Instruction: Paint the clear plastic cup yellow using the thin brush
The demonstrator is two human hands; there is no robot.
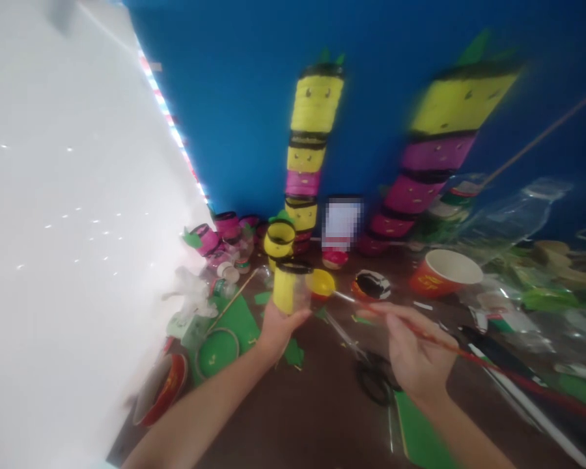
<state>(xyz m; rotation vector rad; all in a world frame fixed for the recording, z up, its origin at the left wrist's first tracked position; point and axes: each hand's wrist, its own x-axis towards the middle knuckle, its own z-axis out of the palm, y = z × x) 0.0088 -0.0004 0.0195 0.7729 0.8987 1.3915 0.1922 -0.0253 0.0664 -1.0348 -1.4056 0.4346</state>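
My left hand [279,332] is closed round the base of a small clear container [292,286] with a black rim. Yellow paint covers its left part, while the right part is bare and see-through. In my right hand [420,352] is a paintbrush [410,323] with a long red handle, gripped like a pen. Its tip points left, close to a small cup of yellow paint [323,283]. To the right of that stands a cut-down cup of black paint [371,285]. Scissors with black handles [371,378] lie beneath my right hand.
Stacks of yellow and pink painted containers [317,104] with faces rise against the blue wall [224,78]. A red paper cup [444,272], a clear plastic bottle [512,212] and scraps crowd the right. Green sheets [239,319] and a red bowl-like cup piece [162,389] lie left.
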